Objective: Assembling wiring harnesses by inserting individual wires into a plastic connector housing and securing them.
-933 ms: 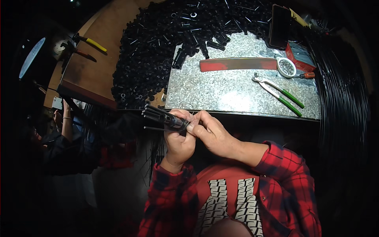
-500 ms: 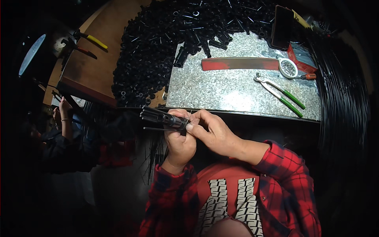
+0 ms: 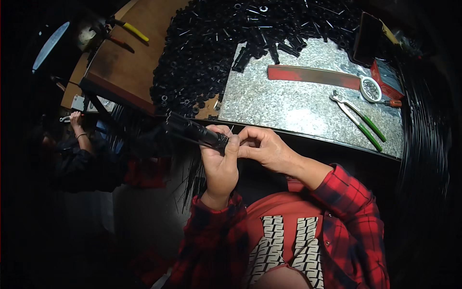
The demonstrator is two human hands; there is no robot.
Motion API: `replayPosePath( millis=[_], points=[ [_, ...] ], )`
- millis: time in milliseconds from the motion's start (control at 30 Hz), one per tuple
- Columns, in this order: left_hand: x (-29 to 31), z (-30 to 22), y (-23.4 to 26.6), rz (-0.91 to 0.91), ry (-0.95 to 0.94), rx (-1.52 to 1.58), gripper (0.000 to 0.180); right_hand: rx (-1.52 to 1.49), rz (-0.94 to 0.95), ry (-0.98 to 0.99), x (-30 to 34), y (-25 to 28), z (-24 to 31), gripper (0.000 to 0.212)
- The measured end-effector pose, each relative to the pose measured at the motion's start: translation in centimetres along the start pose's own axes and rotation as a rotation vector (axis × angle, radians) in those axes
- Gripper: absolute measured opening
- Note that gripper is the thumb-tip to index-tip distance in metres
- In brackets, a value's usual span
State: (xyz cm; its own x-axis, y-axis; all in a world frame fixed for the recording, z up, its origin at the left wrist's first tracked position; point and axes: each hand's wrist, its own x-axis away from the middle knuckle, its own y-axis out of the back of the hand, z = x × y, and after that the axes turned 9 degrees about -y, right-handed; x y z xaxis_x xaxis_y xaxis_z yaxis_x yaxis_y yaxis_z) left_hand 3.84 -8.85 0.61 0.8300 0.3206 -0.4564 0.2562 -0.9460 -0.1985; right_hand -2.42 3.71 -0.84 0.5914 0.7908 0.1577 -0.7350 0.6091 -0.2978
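Observation:
My left hand is wrapped round a dark cylindrical bundle of black rods or tubes, whose far end points up to the left. Its thumb presses on the bundle's near end. Close against that end, my right hand has thumb and index finger pinched together; what lies between them is hidden. A thin pale wire sticks up between the two hands. Both hands are in front of the bench's near edge, above my lap.
A speckled bench top carries green-handled pincers, a red-and-dark flat strip, a white dish of small metal bits and a screwdriver. Black parts are heaped behind. Long black strands hang right. A co-worker's hand shows far left.
The bench has shifted to the right in view. The bundle's far end now tilts higher. My left thumb has come over its near end, and my right thumb has drawn back from it.

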Motion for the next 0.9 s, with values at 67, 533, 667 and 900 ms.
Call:
replayPosePath(
  millis=[67, 533, 667, 900],
  points=[
    [0.0, -0.1, 0.2, -0.029, 0.028, -0.009, 0.026, -0.043, -0.008, 0.011, -0.6, 0.0, -0.6, 0.018],
    [0.2, -0.2, 0.6, -0.038, 0.024, -0.157, 0.026, -0.242, 0.057, -0.144, -1.6, 0.1, -1.2, 0.011],
    [0.1, -0.2, 1.1, -0.038, 0.05, -0.162, 0.027, -0.274, 0.043, -0.168, -1.5, -0.5, -0.6, 0.011],
    [-0.4, -0.3, 2.1, -0.056, 0.129, 0.037, 0.029, -0.201, -0.01, -0.177, -2.7, -0.9, -1.4, 0.011]
  ],
)
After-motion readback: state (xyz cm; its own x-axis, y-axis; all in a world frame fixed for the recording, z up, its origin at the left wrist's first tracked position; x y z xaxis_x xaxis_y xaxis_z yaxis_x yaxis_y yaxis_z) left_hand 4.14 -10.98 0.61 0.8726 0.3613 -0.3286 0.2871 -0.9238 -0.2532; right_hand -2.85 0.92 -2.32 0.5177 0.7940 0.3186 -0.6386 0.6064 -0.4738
